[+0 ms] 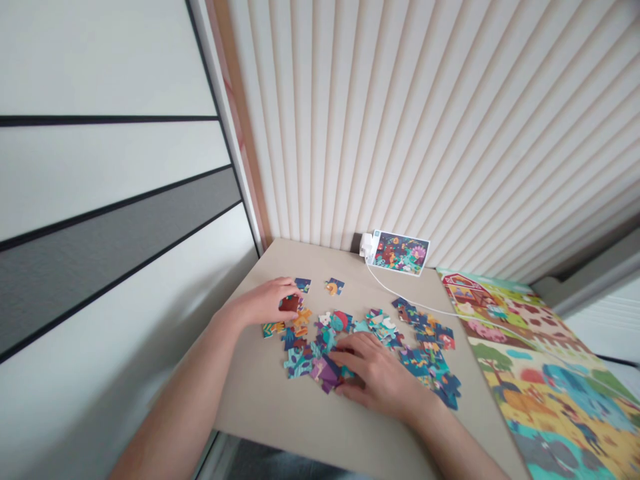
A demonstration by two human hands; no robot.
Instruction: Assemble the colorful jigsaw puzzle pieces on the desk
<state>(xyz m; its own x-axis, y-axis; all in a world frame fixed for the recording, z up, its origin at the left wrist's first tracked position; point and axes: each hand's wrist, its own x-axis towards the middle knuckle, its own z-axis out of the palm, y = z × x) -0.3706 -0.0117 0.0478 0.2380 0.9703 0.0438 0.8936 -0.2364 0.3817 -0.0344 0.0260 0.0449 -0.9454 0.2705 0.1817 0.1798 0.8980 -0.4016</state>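
Note:
My left hand (270,301) is at the left of the table, its fingers curled over a dark red-brown puzzle piece (289,304). Just beyond those fingertips lies a dark blue piece (303,285), and an orange piece (302,319) is beside them. My right hand (373,373) rests low over the loose jigsaw pieces with its fingers apart. Its fingertips touch or hover by a purple piece (324,371); contact is hard to tell. Colourful pieces (383,327) are spread around and partly under this hand. One piece with a yellow crescent (333,287) lies apart farther back.
A picture card (401,253) leans at the back of the table (280,413) beside a white charger (366,245). Its cable (415,303) runs rightward over two illustrated puzzle pictures (505,313). A pleated curtain (350,120) stands behind, and a white panelled wall (110,167) is left.

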